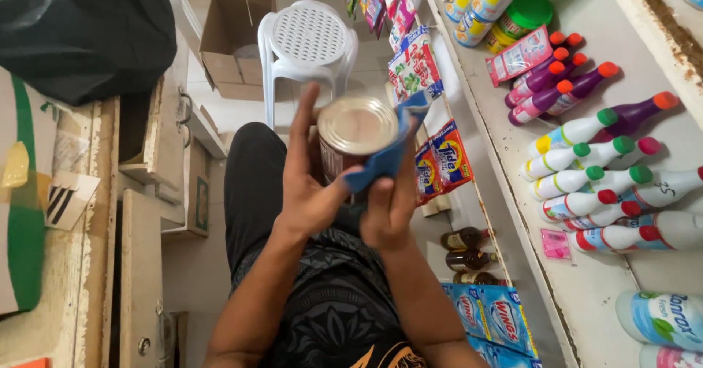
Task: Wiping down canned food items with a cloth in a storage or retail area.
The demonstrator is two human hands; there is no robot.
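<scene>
The left hand (311, 185) is wrapped around a tin can (355, 137), fingers up along its far side and thumb hooked across the front, so the shiny lid faces up at chest height. The right hand (388, 207) sits just beside it, closed on a blue cloth (384, 155) that is pressed against the right side of the can and folds up over the rim. Both hands are touching or nearly touching below the can.

Beyond the hands stands a white plastic stool (307, 42), and past that an open cardboard box (231, 38) on the floor. To the right of the hands hang strips of detergent sachets (439, 155), and farther right a white shelf (586, 280) carries rows of bottles (586, 170) lying with red, green and orange caps, plus round tubs (483, 5) at its far end. Below the right hand, blue packets (491, 320) and a few brown bottles (465, 254) sit low down. To the left of the hands is a worn wooden counter (88, 265) with a black bag (80, 31) at its far end.
</scene>
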